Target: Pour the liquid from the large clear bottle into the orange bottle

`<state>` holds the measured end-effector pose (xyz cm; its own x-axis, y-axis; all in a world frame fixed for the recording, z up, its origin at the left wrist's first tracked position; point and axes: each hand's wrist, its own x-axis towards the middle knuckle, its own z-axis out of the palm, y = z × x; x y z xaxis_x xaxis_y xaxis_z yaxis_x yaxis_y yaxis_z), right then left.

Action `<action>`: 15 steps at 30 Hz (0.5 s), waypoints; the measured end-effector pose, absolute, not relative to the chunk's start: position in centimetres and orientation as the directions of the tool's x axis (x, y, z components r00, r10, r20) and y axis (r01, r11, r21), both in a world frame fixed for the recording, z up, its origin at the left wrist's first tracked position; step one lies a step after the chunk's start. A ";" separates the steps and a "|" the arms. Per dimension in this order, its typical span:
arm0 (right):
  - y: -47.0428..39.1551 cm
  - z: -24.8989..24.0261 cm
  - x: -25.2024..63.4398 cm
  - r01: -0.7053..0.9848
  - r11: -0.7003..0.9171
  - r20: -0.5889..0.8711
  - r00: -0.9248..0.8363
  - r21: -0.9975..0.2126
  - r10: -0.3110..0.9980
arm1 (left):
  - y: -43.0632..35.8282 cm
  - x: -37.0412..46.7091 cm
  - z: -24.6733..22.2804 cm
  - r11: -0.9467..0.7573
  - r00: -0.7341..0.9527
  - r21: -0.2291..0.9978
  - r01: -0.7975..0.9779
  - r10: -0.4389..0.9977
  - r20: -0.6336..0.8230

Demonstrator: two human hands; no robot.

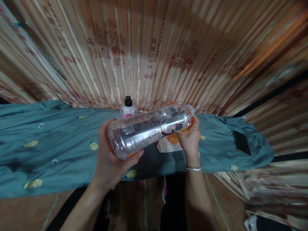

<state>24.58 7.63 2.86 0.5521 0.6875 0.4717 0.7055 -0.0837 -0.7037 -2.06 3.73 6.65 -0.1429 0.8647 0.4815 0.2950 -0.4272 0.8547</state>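
Observation:
A large clear plastic bottle with a silvery printed label is held up slantwise over the teal cloth. Its base points left and towards me, and its neck points right and a little away. Around the base end, my left hand is closed with the thumb along the near underside. My right hand grips the neck end, its fingers partly hidden behind the bottle. Below the bottle, near my right hand, lies a white and orange packet, partly covered from view. Behind the large bottle stands a small bottle with a black cap.
The teal cloth with yellow pineapple-like prints covers a long, narrow surface before me. A black phone lies at its right end. Pleated, printed curtains hang right behind it. Tiled floor and my legs show below.

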 end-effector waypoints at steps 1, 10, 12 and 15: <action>7.6 2.9 24.6 0.703 -0.085 0.466 0.551 -0.706 0.692 | 3.7 -2.0 6.7 -0.419 -0.141 0.861 0.289 0.871 0.471; 7.7 2.5 24.8 0.709 -0.036 0.492 0.524 -0.704 0.695 | 3.7 -2.0 6.6 -0.436 -0.141 0.849 0.298 0.860 0.491; 7.7 2.4 24.9 0.714 -0.029 0.501 0.520 -0.700 0.692 | 3.8 -2.1 6.7 -0.439 -0.139 0.848 0.296 0.859 0.493; 7.7 2.3 24.9 0.715 -0.037 0.497 0.522 -0.698 0.693 | 3.8 -2.1 6.8 -0.434 -0.127 0.846 0.311 0.863 0.489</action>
